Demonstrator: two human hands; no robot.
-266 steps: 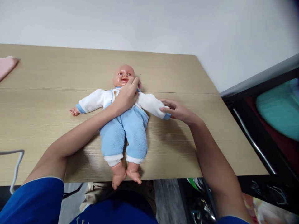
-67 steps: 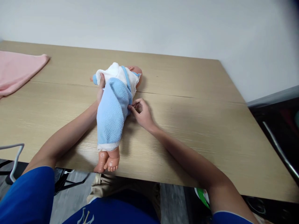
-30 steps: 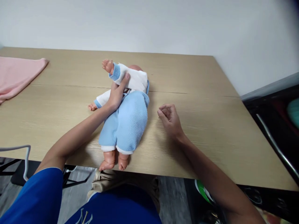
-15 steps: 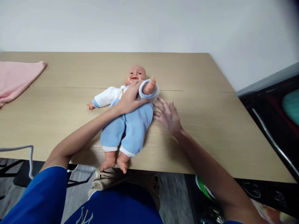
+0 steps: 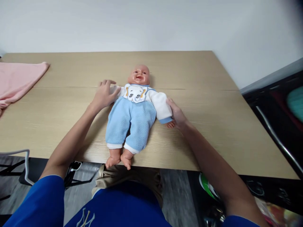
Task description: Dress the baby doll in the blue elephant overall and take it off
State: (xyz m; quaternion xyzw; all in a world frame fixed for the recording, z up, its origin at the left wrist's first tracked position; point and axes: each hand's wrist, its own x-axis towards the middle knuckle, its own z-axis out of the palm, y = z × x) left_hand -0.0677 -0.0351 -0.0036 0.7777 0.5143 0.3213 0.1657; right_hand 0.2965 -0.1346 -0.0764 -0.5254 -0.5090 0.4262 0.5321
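Light blue and white in its clothes, the doll (image 5: 132,108) lies on its back on the wooden table (image 5: 208,132), head toward the wall (image 5: 118,25), feet at the near edge. The left hand (image 5: 105,94) has thumb and fingers well apart over one arm of the doll – it covers most of this arm, so whether it touches cannot be told. The right hand (image 5: 178,115) is curved against the other white sleeve (image 5: 162,105); its fingers are hidden behind, so I cannot tell if it grips. A pink cloth (image 5: 20,78) is cut off at the left border – below the table, a green-white object (image 5: 207,186) is hard to identify
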